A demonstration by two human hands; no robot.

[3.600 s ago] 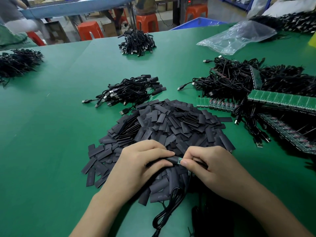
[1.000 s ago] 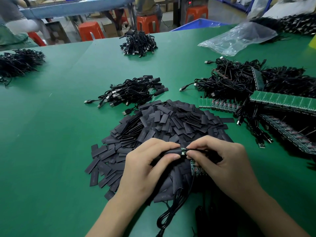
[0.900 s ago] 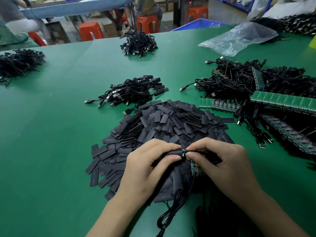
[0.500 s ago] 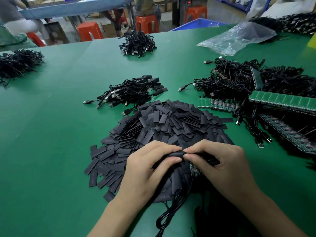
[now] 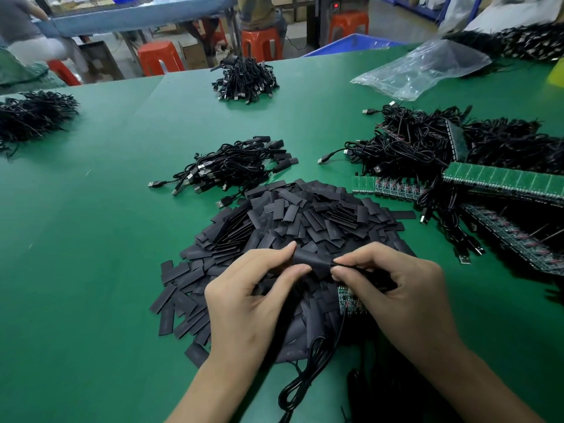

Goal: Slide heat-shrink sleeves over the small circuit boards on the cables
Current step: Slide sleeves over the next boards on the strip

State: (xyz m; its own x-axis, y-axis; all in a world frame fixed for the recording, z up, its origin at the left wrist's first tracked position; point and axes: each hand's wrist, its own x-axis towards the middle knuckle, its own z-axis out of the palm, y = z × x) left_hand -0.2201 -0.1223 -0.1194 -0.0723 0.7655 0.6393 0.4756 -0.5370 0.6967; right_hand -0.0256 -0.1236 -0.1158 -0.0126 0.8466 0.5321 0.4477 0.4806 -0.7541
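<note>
My left hand [image 5: 253,297] pinches a black heat-shrink sleeve [image 5: 311,261] between thumb and fingers, just above a big heap of flat black sleeves [image 5: 293,221]. My right hand [image 5: 393,285] pinches the black cable [image 5: 308,370] at the sleeve's right end. The small board on that cable is hidden inside the sleeve. A strip of small green circuit boards [image 5: 348,300] shows under my right fingers. The cable hangs down toward the table's near edge.
A bundle of sleeved USB cables [image 5: 232,169] lies beyond the heap. Tangled cables with green board panels [image 5: 503,181] fill the right side. More cable bundles sit far center [image 5: 244,79] and far left [image 5: 33,114]. A clear plastic bag [image 5: 424,68] lies at the back right.
The green board end seen between my fingertips a second ago is now covered by the sleeve. My hands have stayed close together and lifted slightly.
</note>
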